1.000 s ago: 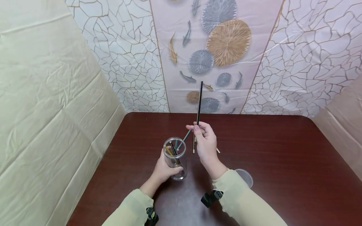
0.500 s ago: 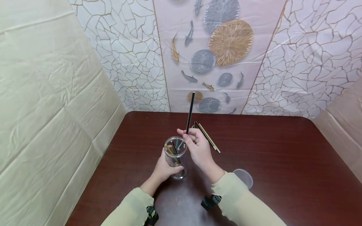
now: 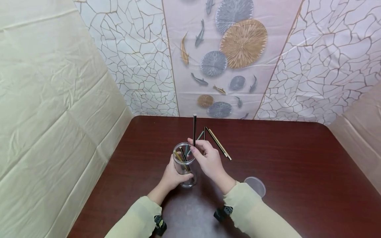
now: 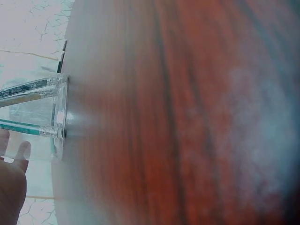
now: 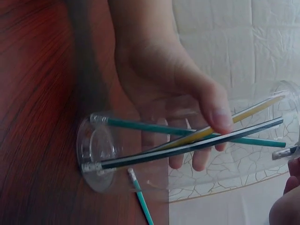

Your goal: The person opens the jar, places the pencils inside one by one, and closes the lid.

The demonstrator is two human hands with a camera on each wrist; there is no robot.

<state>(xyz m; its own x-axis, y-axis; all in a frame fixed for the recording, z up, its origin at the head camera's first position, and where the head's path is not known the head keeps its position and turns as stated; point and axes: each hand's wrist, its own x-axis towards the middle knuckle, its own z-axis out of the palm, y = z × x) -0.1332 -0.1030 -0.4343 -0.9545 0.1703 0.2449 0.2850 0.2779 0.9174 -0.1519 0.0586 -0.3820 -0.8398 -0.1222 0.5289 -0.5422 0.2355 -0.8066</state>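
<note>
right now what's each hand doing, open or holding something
Left hand: holding the clear jar.
Right hand: holding a black pencil at the jar's mouth.

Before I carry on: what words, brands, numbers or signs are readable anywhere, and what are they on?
No text can be read with certainty.
Black pencil in the clear jar: small pale marks near its end, too blurred to read.
Green pencil there: any print too blurred to tell.
The clear jar itself and round lid: no lettering visible.
</note>
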